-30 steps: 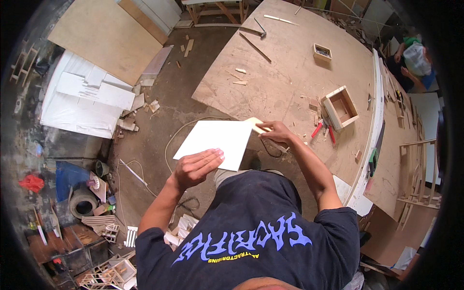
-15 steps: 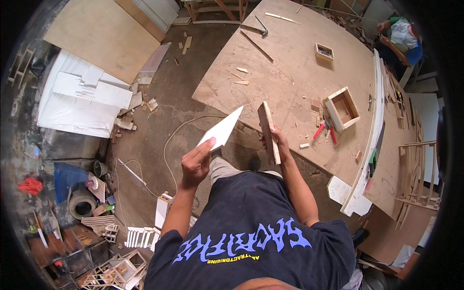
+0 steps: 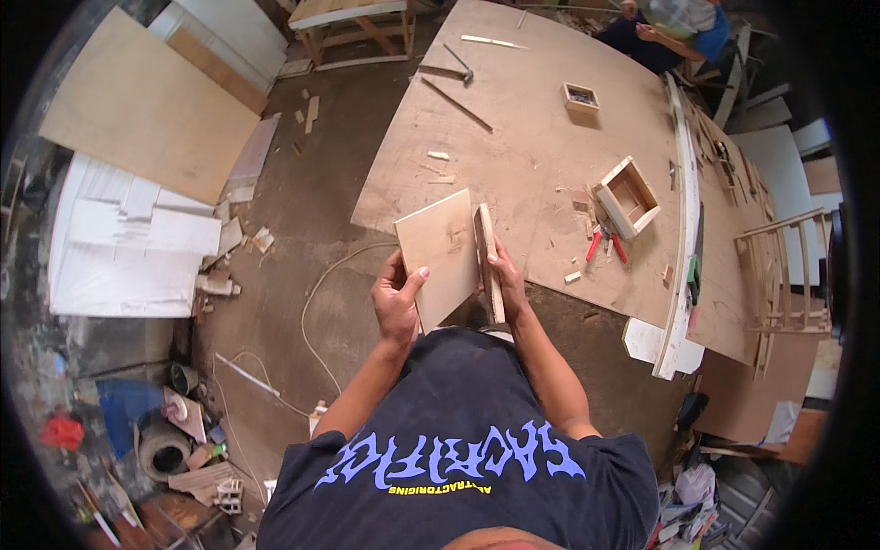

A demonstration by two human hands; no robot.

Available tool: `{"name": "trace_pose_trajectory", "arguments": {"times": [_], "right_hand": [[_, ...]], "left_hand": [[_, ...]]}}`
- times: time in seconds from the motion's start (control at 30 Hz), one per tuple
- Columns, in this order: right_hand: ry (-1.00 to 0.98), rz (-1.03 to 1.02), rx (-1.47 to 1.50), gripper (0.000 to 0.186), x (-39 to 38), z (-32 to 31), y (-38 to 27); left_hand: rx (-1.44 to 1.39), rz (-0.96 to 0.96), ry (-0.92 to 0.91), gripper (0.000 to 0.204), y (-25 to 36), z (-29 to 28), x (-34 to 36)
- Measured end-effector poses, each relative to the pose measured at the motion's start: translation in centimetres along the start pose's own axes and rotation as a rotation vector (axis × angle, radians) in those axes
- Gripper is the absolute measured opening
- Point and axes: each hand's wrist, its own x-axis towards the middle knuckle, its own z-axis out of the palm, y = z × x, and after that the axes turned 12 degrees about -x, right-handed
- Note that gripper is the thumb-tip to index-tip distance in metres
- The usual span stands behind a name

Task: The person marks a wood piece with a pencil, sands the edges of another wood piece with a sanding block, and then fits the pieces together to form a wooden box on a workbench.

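Note:
My left hand [image 3: 396, 301] grips a thin, pale wooden panel [image 3: 434, 261] by its left edge, thumb on the near face and fingers behind. The panel is tilted up, with a few brown marks on its face. Close by on the right, my right hand [image 3: 508, 282] is closed round a thicker wooden piece [image 3: 486, 247] seen nearly edge-on, with a pale edge and a darker side. The two pieces are side by side in front of my body; whether their lower edges touch, I cannot tell. Some fingers of both hands are hidden behind the wood.
On the large plywood table [image 3: 522, 165] stand an open wooden box [image 3: 628, 197] and a smaller box [image 3: 580, 97] holding small dark pieces. Red-handled pliers [image 3: 605, 246], a hammer [image 3: 466, 71] and wood scraps lie there too. A co-worker [image 3: 665, 32] sits at the far right. A cable [image 3: 309, 312] crosses the floor.
My left hand has moved right and turned the panel, so its wood-coloured face shows instead of a white one. The panel and the thicker piece are closer together. The view has shifted.

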Motion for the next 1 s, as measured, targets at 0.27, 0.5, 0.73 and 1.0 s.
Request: {"name": "trace_pose_trajectory", "arguments": {"times": [0.27, 0.5, 0.73, 1.0], "right_hand": [[-0.047, 0.216, 0.357, 0.057, 1.9, 6.1, 1.3], [0.023, 0.194, 0.360, 0.059, 5.6, 12.2, 2.6], [0.354, -0.044, 0.184, 0.058, 5.3, 15.5, 1.0], [0.544, -0.101, 0.233, 0.052, 0.8, 14.9, -0.5]], "left_hand": [[-0.279, -0.467, -0.374, 0.058, 2.7, -2.1, 5.4], [0.242, -0.516, -0.374, 0.084, 1.1, -7.3, 9.1], [0.464, -0.609, -0.391, 0.086, 0.7, -8.6, 12.1], [0.867, -0.079, -0.995, 0.089, 0.4, -7.4, 10.1]]}}
